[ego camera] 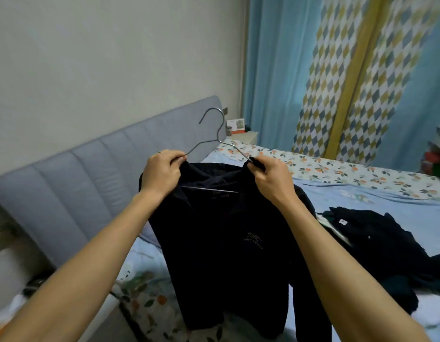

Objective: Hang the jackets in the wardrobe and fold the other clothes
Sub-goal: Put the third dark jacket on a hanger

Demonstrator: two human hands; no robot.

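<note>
A dark navy jacket (221, 243) with a small chest logo hangs in the air over the bed, draped on a thin metal hanger (215, 124) whose hook points up. My left hand (162, 174) pinches the jacket's left shoulder together with the hanger's left arm. My right hand (270, 178) grips the right shoulder and the hanger's right end. The hanger's lower bar shows inside the open collar. More dark clothes (376, 245) lie in a heap on the bed to the right.
The bed (362, 191) has a light blue sheet with a floral band. A grey padded headboard (78, 183) runs along the left wall. A small bedside stand (243, 137) with a box sits in the corner. Blue patterned curtains (337, 70) hang behind.
</note>
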